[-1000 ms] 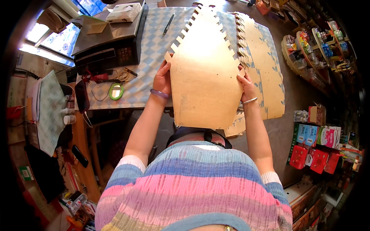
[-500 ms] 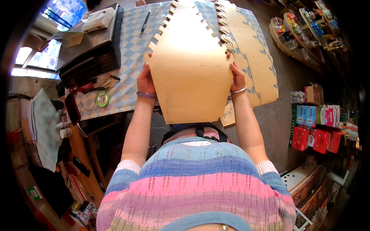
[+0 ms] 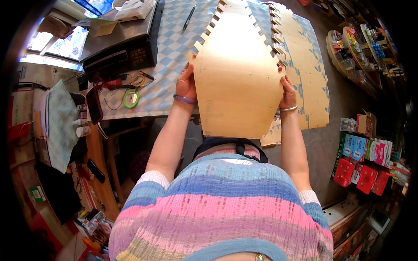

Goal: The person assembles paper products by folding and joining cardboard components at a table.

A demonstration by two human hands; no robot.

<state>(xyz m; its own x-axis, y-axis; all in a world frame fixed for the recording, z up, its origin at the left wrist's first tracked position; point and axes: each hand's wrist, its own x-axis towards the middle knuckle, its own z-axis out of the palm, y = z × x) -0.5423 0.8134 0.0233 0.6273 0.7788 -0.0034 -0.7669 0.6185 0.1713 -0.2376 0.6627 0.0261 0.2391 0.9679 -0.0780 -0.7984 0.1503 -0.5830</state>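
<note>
A person held a notch-edged tan board (image 3: pixel 237 93) between two hands, its near end reaching past the checked worktop (image 3: pixel 170 48) toward the waist. The left hand (image 3: pixel 187 82) had its grip clamped on one side edge, the right hand (image 3: pixel 288 93) on the other. Good handling seemed to call for even, light pressure, sparing the teeth, which looked easy to snap, and clearance from the notched panels (image 3: pixel 310 78) at right.
</note>
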